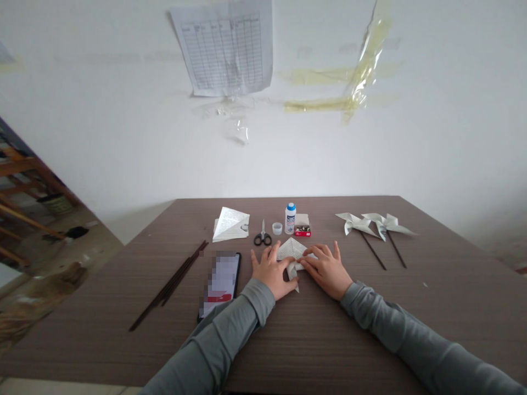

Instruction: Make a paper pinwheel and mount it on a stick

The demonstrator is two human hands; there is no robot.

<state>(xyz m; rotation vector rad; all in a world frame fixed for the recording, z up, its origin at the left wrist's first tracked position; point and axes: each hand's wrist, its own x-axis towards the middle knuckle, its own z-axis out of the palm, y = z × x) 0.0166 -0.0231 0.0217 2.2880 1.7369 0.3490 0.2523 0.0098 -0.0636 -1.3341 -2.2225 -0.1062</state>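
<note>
A printed paper pinwheel (pixel 291 248), partly folded, lies on the table between my two hands. My left hand (pixel 272 272) presses on it from the left, its thumb and index finger on the blades near the middle. From the other side my right hand (pixel 328 269) holds the paper with thumb and fingertips close together at the centre. Parts of the blades are hidden under my fingers. Just beyond them stand black-handled scissors (pixel 262 237), a small clear cup (pixel 277 228), a white glue bottle (pixel 290 219) with a blue cap and a red box of small metal pins (pixel 303 230).
A stack of printed paper squares (pixel 230 225) lies at the back left. Thin dark sticks (pixel 173 280) and a phone (pixel 220 285) are to the left. Two pinwheels (pixel 358 224) on sticks rest at the back right. A wall (pixel 263 164) closes off the table's far edge.
</note>
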